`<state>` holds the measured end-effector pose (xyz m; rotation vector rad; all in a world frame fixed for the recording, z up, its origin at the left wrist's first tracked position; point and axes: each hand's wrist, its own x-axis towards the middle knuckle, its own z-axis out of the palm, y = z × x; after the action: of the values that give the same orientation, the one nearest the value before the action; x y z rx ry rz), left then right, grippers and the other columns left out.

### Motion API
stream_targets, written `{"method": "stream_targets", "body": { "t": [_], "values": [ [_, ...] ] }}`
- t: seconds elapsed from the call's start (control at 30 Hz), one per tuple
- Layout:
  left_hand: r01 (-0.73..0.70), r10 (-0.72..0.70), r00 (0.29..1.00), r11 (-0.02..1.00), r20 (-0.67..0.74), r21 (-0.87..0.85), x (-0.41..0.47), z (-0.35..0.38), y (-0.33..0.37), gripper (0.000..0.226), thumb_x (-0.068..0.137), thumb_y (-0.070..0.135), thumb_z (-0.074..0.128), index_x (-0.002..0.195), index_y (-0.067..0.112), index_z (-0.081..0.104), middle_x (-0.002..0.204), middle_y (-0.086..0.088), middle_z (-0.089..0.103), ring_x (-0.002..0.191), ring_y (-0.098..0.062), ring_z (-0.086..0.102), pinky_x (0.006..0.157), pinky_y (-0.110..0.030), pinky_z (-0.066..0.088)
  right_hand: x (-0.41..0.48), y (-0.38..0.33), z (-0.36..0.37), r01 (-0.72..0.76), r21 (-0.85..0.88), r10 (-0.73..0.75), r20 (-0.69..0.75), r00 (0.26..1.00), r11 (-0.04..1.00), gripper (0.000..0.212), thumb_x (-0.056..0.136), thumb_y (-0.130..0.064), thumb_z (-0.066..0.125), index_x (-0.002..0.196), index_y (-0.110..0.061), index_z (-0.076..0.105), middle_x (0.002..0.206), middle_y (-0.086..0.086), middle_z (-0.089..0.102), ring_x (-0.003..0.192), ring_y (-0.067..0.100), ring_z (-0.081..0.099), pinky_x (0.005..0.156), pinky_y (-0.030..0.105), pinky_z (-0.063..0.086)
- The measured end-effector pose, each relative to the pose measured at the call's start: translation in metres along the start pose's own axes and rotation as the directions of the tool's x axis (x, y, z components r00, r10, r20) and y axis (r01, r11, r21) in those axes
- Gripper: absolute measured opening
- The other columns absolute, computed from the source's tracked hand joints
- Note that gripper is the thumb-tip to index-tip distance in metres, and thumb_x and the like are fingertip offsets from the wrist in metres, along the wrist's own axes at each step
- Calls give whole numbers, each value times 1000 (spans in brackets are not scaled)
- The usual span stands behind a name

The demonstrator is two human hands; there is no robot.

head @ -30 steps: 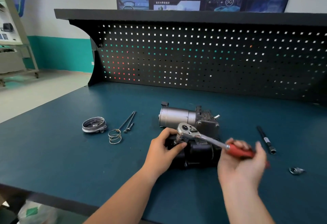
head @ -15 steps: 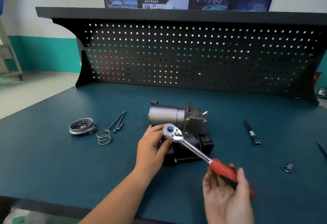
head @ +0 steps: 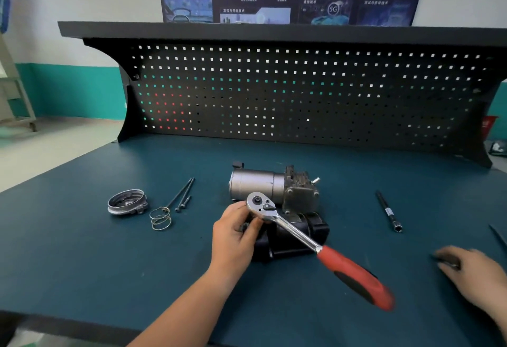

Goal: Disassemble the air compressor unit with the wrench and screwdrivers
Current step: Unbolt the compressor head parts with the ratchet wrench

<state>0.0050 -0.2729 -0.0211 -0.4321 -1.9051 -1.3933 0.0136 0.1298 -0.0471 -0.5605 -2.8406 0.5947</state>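
Mid-bench, my left hand [head: 236,234] pinches the wrench [head: 301,237] head on the air compressor [head: 258,187]. Looks heavy, rigid; hold its steel can. Right hand [head: 477,272] blurred, grip unclear.

Spring [head: 160,218] left of compressor [head: 274,198], ext. bar [head: 388,211] right.

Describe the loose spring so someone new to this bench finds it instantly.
Start at the dark teal benchtop and find the grey compressor unit at its centre. Look left of it, past the long bolts, toward the round metal cap. The spring lies at the bolts' near ends, right of the cap: the only bare wire coil, open loops, no solid body.
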Motion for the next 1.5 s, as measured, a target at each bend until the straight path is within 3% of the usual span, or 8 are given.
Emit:
{"method": "stream_targets", "body": {
  "t": [0.33,0.67,0.77,0.93,1.07,1.23,1.37,1.5],
  "values": [
    [-4,3,999,999,35,33,0,-1,1,22,81,39,53,100,32,62,108,28,60,96,0,58,82,-16,46,90,-97,9,96,217,-55,-189,981,971,11,85,-17,70,81,-19,60,90,6,69,79,25,58,67,32,43],
    [-10,9,1000,999,29,50,0,-1,-2,22,81,36,52,100,33,62,110,23,60,96,0,57,82,-16,45,100,-142,44,178,-341,-218,-84,972,923,26,88,-44,61,106,-26,57,116,3,53,112,24,49,86,35,40],
    [-20,19,999,999,27,42,0,-1,-3,21,81,35,52,99,33,63,111,20,60,96,0,57,82,-15,45,78,-147,24,315,-45,-318,-162,934,948,27,86,-30,67,111,-24,58,122,8,51,115,29,48,93,39,39],
    [-18,17,1000,999,17,43,1,1,-5,21,80,36,51,97,31,64,107,20,61,95,-2,58,81,-14,44,-36,-132,13,855,247,-861,-120,494,456,47,79,-27,69,120,-42,52,123,-22,49,114,-2,51,98,11,35],
    [-10,10,1000,999,5,45,1,2,-3,21,78,35,51,96,30,62,104,30,61,92,1,56,79,-10,42,-107,-140,32,921,323,-854,-394,340,218,52,92,-51,54,139,-37,37,145,-10,40,129,9,45,101,21,38],
    [32,-32,999,999,-16,33,0,2,-4,14,77,27,58,84,26,69,99,26,63,92,2,58,79,-10,41,-170,-196,52,982,183,-699,-696,167,53,22,103,-34,39,113,-48,52,131,-25,48,116,-4,51,99,16,36],
    [44,-44,998,999,-34,6,-2,4,-3,10,78,28,62,87,28,66,97,25,63,90,-3,60,78,-16,45,-216,-261,66,908,276,-608,-676,416,315,74,102,-31,7,54,-29,63,64,-24,59,68,-11,53,106,8,23],
    [72,-73,996,997,-41,-23,-3,4,-1,10,79,32,61,86,28,67,95,27,63,90,-5,61,79,-21,48,-236,-274,79,851,477,-418,-742,524,219,32,75,-13,44,83,-40,60,100,-39,56,95,-18,53,100,15,37]
  ]
}}
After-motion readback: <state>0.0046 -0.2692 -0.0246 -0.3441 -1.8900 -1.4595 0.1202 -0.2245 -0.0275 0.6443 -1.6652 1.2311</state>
